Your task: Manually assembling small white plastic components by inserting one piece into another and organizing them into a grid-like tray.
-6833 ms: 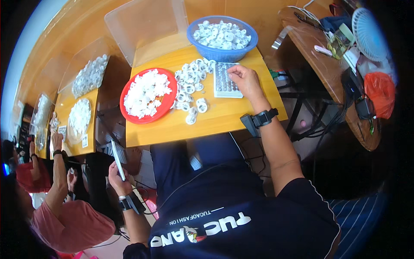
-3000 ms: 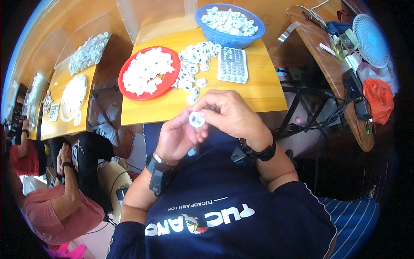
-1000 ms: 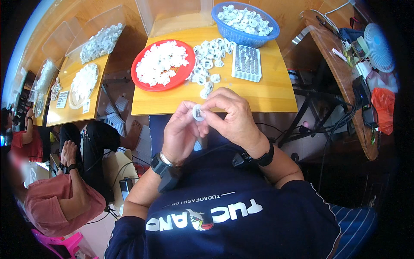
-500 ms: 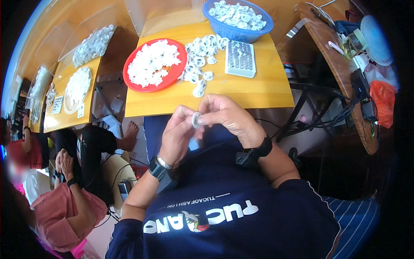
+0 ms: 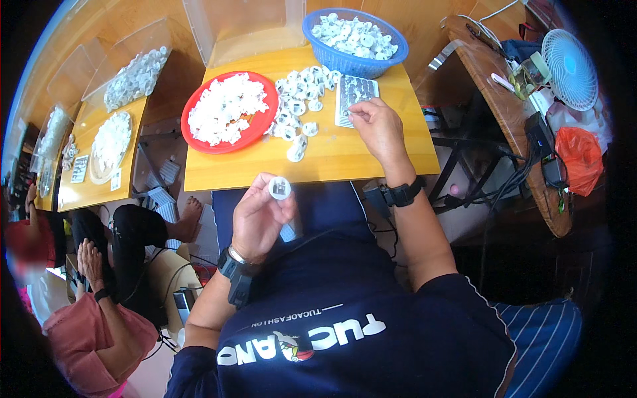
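Note:
My left hand (image 5: 251,222) is closed around a small round white plastic piece (image 5: 280,188) with a dark patch at its centre, above my lap in front of the table edge. Over the table, my right hand (image 5: 383,131) reaches to the lower right part of a white sheet (image 5: 342,114) bearing rows of grey round dots. Its thumb and index finger are pinched together there; what is between them, if anything, is too small to make out. Left of the sheet lies a loose heap of similar white round pieces (image 5: 289,119), some showing dark centres.
A red round tray (image 5: 188,129) piled with white pieces is on the table's left. A blue basket (image 5: 345,61) full of white parts stands at the back. To the right, a brown side table (image 5: 488,86) carries a fan (image 5: 569,69) and cables. Another person sits at the left.
My hands have parted. The right one has moved forward and right to the dotted sheet; the left has lowered slightly, keeping the round piece, which now faces up.

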The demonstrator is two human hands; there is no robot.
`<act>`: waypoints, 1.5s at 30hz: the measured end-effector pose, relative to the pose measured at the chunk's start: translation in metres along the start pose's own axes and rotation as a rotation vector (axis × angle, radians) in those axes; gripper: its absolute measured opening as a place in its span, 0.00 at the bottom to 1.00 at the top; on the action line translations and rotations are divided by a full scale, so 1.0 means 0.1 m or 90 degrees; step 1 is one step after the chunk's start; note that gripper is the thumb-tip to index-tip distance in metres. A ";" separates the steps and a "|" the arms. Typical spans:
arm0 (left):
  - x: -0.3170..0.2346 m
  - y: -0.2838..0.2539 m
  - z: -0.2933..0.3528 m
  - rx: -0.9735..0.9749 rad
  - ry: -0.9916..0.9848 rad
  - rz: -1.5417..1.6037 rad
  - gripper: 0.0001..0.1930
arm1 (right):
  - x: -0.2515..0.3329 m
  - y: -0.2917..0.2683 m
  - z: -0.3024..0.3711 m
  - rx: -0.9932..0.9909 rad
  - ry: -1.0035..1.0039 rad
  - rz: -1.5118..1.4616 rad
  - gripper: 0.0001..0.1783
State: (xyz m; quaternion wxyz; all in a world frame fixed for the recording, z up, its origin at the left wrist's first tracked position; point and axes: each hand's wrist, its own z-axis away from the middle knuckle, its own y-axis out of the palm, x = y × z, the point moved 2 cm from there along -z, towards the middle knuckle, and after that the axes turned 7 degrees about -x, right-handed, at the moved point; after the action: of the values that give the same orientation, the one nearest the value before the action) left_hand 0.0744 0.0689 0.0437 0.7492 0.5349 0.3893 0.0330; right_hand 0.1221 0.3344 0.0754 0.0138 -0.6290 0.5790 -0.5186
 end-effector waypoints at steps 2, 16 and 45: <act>-0.02 0.01 0.01 -0.005 0.003 0.001 0.12 | 0.00 0.02 -0.02 0.000 -0.035 0.075 0.07; -0.03 -0.01 0.04 -0.007 0.010 0.002 0.12 | -0.05 0.22 -0.04 -0.049 -0.113 0.176 0.05; -0.03 -0.07 0.03 0.031 -0.049 0.118 0.12 | -0.30 -0.06 -0.30 -0.109 -0.065 0.163 0.05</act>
State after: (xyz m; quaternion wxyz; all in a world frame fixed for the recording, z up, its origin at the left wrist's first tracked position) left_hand 0.0711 0.0622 0.0397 0.7444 0.5872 0.3096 0.0718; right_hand 0.1130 0.3760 0.0739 0.0559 -0.5747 0.6948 -0.4288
